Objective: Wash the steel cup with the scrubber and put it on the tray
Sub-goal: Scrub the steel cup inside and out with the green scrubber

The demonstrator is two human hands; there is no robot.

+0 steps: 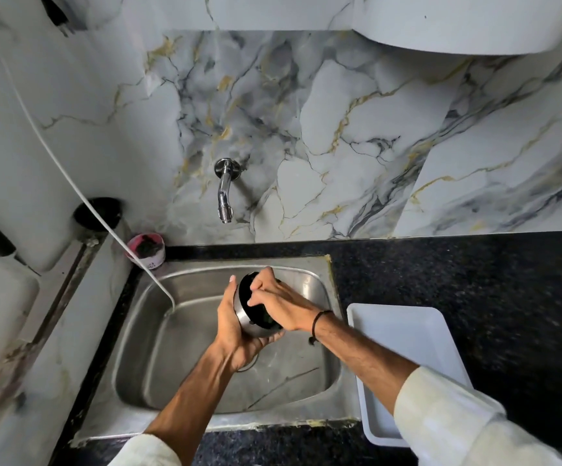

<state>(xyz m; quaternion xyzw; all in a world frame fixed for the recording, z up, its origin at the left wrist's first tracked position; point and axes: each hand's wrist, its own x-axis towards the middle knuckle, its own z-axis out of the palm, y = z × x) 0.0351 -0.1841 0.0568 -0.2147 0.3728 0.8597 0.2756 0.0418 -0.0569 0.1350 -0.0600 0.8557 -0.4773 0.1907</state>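
Observation:
Over the steel sink (158,348) my left hand (230,326) cups a steel cup (252,322) from below and from the left, tilted with its mouth toward the right. My right hand (283,302) lies across the cup's mouth and presses a dark scrubber (266,316) into it; most of the scrubber is hidden by my fingers. A white rectangular tray (404,334) sits on the black counter just right of the sink, with my right forearm crossing its near end.
A chrome tap (224,188) juts from the marble wall above the sink, with no water visible. A pink tub (145,250) with something dark stands at the sink's back left corner. A thin white hose (81,196) runs down into the basin. Black granite counter (474,280) extends right.

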